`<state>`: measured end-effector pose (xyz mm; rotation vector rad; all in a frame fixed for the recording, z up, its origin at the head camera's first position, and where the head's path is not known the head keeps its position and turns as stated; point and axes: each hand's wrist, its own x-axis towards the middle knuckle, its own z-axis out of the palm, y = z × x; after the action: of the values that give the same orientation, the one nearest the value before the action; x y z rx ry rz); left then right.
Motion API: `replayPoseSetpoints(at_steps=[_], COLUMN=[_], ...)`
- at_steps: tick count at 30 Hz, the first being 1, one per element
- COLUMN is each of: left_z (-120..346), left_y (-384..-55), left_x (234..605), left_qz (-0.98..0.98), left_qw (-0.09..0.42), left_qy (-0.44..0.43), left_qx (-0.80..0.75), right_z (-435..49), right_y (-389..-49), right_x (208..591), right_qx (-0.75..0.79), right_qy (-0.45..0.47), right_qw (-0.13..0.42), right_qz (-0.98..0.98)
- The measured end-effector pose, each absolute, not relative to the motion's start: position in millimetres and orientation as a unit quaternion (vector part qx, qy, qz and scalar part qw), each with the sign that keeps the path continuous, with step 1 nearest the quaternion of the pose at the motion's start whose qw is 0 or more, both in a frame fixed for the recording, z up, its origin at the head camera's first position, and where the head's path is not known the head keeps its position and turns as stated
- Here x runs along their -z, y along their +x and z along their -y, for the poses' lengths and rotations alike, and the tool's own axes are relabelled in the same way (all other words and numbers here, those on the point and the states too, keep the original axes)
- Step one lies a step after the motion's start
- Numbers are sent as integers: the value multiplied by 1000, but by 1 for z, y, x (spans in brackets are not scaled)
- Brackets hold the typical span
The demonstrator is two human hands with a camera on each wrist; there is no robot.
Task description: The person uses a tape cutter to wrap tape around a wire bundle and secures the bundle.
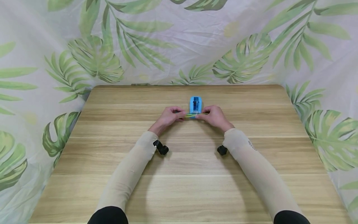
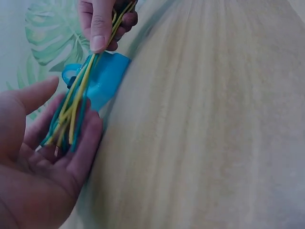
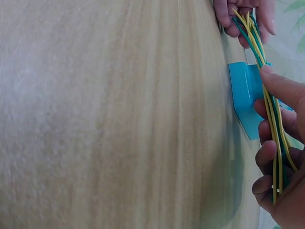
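Observation:
A thin bundle of yellow and green wires (image 1: 193, 115) is stretched level between my two hands, just above the wooden table (image 1: 179, 174). My left hand (image 1: 174, 114) holds one end, where the wires (image 2: 71, 114) lie across its curled fingers (image 2: 83, 143) below the thumb (image 2: 28, 95). My right hand (image 1: 208, 115) pinches the other end of the wires (image 3: 271, 119) between thumb (image 3: 281, 88) and fingers. A small blue plastic dispenser-like device (image 1: 195, 105) stands on the table right behind the bundle, and shows as the blue device (image 2: 107, 78) and blue device (image 3: 243, 95) in the wrist views.
A cloth with a green leaf print (image 1: 179, 40) hangs behind and beside the table. Bare wood (image 1: 179, 186) lies between my forearms and the near edge. Small black camera mounts (image 1: 161, 148) sit under each wrist.

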<state>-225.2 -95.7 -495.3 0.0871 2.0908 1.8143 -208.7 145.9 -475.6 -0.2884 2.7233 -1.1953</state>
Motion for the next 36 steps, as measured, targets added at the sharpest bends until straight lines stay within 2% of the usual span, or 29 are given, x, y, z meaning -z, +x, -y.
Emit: replayPoseSetpoints(at_steps=[6,15,24,36], left_z=[90,66,54,53], left_y=[-232,-248,-250,-252], left_x=[482,471,464,462], left_qz=[-841,-877,-894,-889], left_qw=[105,168,173,204], left_qy=[69,74,68,60], left_qx=[-526,-444,-407,-405], right_z=[-146,-148,-146,-148], right_y=[-209,-209,-208,-209], right_x=[478,479,478,482], right_qx=[401,414,418,419], right_qy=[-97,-97,-102,-103], right_qw=[72,75,77,81], right_qz=[-908,-902,-899,-898])
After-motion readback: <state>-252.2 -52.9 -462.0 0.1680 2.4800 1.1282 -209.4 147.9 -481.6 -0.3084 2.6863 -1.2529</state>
